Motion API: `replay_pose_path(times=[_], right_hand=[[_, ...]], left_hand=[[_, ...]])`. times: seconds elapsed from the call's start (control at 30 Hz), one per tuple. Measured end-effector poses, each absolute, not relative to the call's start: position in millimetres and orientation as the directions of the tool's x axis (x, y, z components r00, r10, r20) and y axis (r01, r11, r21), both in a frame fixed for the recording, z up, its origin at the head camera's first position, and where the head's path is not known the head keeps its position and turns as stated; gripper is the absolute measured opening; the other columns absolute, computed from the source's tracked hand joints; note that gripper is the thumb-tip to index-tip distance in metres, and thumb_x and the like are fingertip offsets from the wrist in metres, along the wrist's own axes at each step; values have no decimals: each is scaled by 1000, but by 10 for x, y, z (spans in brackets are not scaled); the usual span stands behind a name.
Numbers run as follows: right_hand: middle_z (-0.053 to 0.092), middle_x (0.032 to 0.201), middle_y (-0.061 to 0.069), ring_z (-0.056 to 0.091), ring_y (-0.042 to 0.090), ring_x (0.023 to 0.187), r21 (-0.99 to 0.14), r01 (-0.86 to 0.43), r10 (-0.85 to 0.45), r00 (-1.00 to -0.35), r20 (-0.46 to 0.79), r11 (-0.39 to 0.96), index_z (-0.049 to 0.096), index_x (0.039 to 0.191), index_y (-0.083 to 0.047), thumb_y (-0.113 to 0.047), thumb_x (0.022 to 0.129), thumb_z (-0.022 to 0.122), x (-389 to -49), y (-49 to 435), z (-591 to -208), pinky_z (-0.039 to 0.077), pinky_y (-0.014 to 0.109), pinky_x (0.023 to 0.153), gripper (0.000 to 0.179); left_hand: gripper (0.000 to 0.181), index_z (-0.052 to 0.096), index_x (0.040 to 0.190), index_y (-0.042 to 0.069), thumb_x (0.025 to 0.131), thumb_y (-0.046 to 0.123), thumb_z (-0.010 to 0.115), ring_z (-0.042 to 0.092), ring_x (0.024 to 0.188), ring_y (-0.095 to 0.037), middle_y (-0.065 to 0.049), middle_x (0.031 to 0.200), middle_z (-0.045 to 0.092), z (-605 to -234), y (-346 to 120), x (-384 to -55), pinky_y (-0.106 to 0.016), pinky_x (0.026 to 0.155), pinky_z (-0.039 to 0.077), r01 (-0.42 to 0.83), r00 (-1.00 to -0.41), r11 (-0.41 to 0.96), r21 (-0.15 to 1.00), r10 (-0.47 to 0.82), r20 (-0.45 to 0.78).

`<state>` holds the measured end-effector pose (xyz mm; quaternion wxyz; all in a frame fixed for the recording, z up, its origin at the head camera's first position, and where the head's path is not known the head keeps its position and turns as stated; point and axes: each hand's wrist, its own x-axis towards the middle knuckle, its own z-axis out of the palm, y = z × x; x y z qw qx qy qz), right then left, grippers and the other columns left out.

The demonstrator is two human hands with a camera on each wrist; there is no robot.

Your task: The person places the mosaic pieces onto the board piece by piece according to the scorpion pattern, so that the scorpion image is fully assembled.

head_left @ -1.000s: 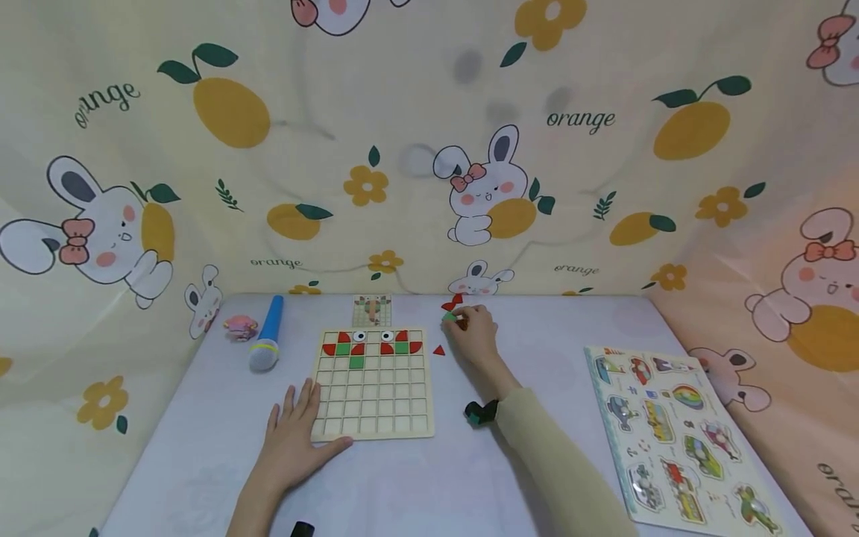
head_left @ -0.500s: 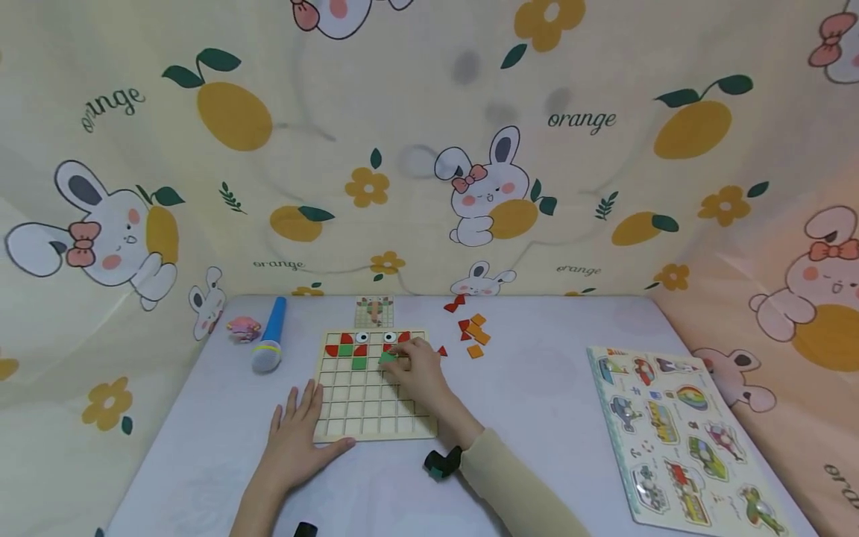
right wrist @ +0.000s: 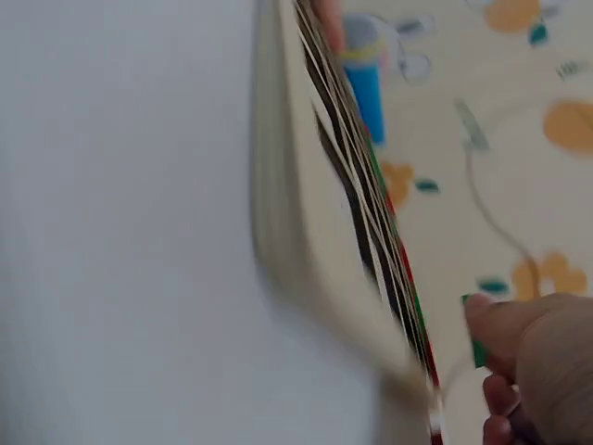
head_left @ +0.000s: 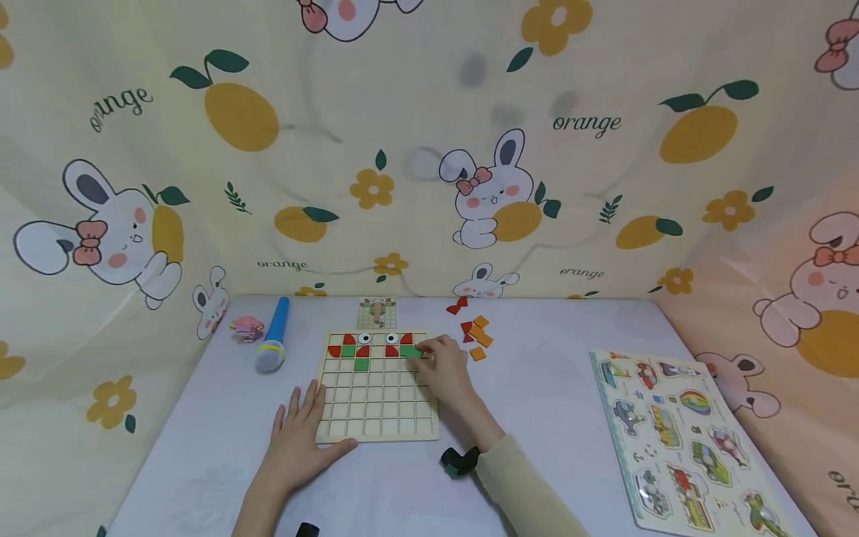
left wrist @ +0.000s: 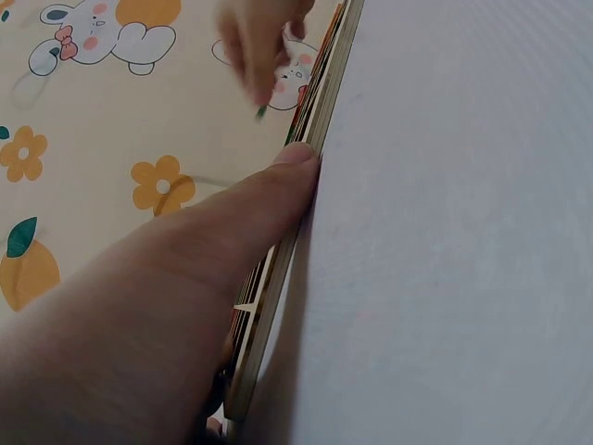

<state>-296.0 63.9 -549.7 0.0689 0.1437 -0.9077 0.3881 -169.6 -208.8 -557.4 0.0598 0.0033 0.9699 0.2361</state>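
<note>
The wooden grid board lies flat, with red, green and eye-patterned tiles along its top rows. My left hand rests at the board's lower left corner, fingers spread and thumb along the front edge. In the left wrist view the thumb presses on the board's edge. Over the upper right of the board, my right hand pinches a small green square tile between thumb and fingers. In the head view that tile overlaps a green one on the board.
Orange squares and red pieces lie right of the board. Behind it is a small pattern card. A blue toy microphone and pink toy stand left. A vehicle puzzle lies far right.
My right hand has gone from the loose pieces to the board with the green tile, first to the middle, then to the right edge. The left hand has stayed in place.
</note>
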Motion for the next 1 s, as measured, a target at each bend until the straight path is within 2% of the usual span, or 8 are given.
replay_pose_path(times=[0.17, 0.3, 0.47, 0.67, 0.83, 0.9, 1.0], right_hand=[[67, 106, 8, 61, 26, 104, -653, -234, -141, -971, 192, 720, 78, 112, -7, -26, 94, 83, -2978, 944, -5513, 41, 53, 94, 27], [68, 111, 8, 59, 29, 110, -617, -217, -159, -976, 149, 756, 79, 112, -9, -26, 94, 83, -2989, 1052, -5493, 38, 55, 93, 26], [69, 107, 8, 59, 28, 105, -622, -208, -160, -978, 132, 755, 78, 114, -9, -27, 95, 81, -3088, 1091, -5417, 38, 55, 94, 26], [69, 105, 16, 62, 33, 102, -665, -132, 0, -981, 195, 735, 75, 119, -2, -28, 99, 76, -3523, 1152, -5306, 40, 60, 95, 33], [70, 113, 18, 61, 37, 109, -655, 7, 140, -979, 151, 755, 74, 118, -1, -33, 101, 72, -3901, 1198, -5323, 39, 60, 96, 36], [71, 113, 17, 60, 37, 110, -633, 48, 167, -978, 129, 773, 73, 114, -1, -36, 100, 72, -4010, 1211, -5341, 38, 59, 98, 38], [70, 101, 16, 59, 38, 104, -588, 96, 190, -977, 100, 804, 71, 101, -2, -41, 99, 73, -4125, 1229, -5352, 38, 59, 99, 39]], left_hand=[[128, 22, 166, -3, 82, 83, 68, 1, 161, -52, -23, 176, 12, -5581, -2133, -1690, -73, 126, 1, -20, -994, 896, 444, 29, -102], [127, 24, 166, -3, 82, 81, 69, 2, 161, -53, -24, 175, 13, -5575, -2165, -1691, -74, 126, 2, -22, -996, 894, 448, 21, -91], [128, 23, 166, -3, 82, 81, 69, 1, 161, -52, -24, 175, 12, -5590, -2172, -1692, -73, 126, 1, -30, -994, 889, 456, 20, -105], [127, 23, 166, -3, 83, 81, 69, 1, 161, -52, -24, 176, 12, -5613, -2163, -1699, -73, 126, 0, -31, -995, 887, 461, 18, -101], [127, 24, 166, -3, 83, 81, 70, 2, 161, -52, -24, 175, 13, -5633, -2134, -1700, -73, 126, 1, -14, -996, 881, 473, 29, -85], [126, 25, 166, -3, 82, 80, 70, 3, 161, -52, -24, 175, 15, -5642, -2116, -1703, -73, 126, 1, -10, -997, 878, 478, 30, -75], [126, 25, 166, -2, 82, 80, 71, 3, 161, -51, -23, 176, 15, -5648, -2082, -1704, -72, 126, 1, -8, -997, 875, 484, 31, -73]])
